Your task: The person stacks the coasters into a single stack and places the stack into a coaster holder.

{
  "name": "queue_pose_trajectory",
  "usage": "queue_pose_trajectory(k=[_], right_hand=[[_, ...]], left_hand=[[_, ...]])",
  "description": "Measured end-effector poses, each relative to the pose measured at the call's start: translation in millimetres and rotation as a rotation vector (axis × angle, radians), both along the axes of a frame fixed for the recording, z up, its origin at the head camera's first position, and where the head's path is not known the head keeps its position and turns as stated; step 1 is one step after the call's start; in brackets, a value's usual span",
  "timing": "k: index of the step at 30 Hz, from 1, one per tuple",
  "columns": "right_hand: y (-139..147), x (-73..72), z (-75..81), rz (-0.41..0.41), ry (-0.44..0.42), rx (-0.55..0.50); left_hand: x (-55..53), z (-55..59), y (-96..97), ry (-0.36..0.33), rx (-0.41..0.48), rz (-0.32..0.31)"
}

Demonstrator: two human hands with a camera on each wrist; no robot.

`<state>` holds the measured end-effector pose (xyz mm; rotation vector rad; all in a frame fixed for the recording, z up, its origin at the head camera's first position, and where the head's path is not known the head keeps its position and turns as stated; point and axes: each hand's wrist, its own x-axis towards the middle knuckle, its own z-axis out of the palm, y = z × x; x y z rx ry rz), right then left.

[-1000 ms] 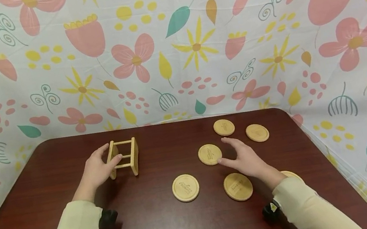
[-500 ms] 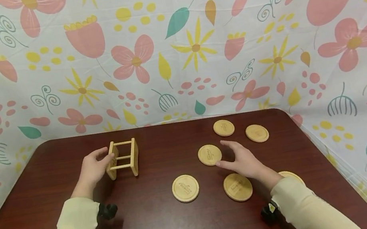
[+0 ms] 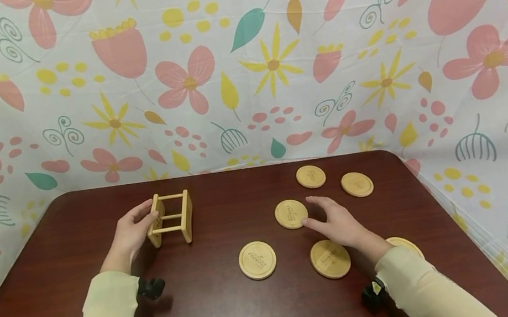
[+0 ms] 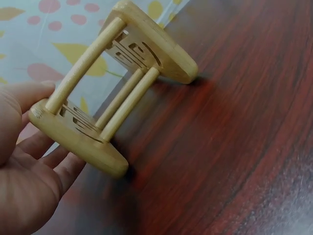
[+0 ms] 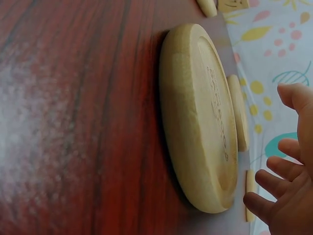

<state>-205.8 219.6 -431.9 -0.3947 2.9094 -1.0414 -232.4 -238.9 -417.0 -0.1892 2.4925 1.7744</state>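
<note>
At the left of the head view stands a small wooden coaster rack (image 3: 187, 217), two side panels joined by rods. My left hand (image 3: 128, 235) holds its left panel. In the left wrist view the thumb (image 4: 39, 93) lies at the panel's upper corner and several fingers (image 4: 68, 169) are behind it. My right hand (image 3: 337, 223) hovers, fingers spread and holding nothing, just right of a round wooden coaster (image 3: 288, 214). Nearer me lie another coaster (image 3: 257, 260) and a third coaster (image 3: 330, 259); this near coaster (image 5: 210, 122) fills the middle of the right wrist view.
Two more coasters lie at the back right, a far coaster (image 3: 310, 176) and a coaster (image 3: 357, 184) beside it. One coaster (image 3: 406, 246) is partly hidden by the right forearm. A flowered cloth (image 3: 239, 71) hangs behind the dark wooden table (image 3: 209, 312).
My left thumb has drawn back from inside the rack to the edge of its left panel. The right hand has shifted only slightly; the coasters lie where they were.
</note>
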Motion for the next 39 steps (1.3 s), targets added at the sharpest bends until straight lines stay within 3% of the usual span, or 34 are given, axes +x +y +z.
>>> queue_pose_trajectory(k=[12, 21, 29, 39], right_hand=[[2, -8.2, -4.4, 0.008, -0.014, 0.006], [0, -14.9, -8.0, 0.026, -0.026, 0.011], [-8, -17.0, -8.7, 0.02, -0.07, 0.019], [-14, -19.6, -12.3, 0.038, -0.065, 0.069]], left_hand=[[1.8, -9.9, 2.1, -0.034, 0.148, 0.05], [0.3, -15.8, 2.9, -0.035, 0.25, 0.054], [-2.0, -16.0, 4.7, -0.032, 0.272, 0.07], [-2.3, -17.5, 6.2, -0.045, 0.28, 0.087]])
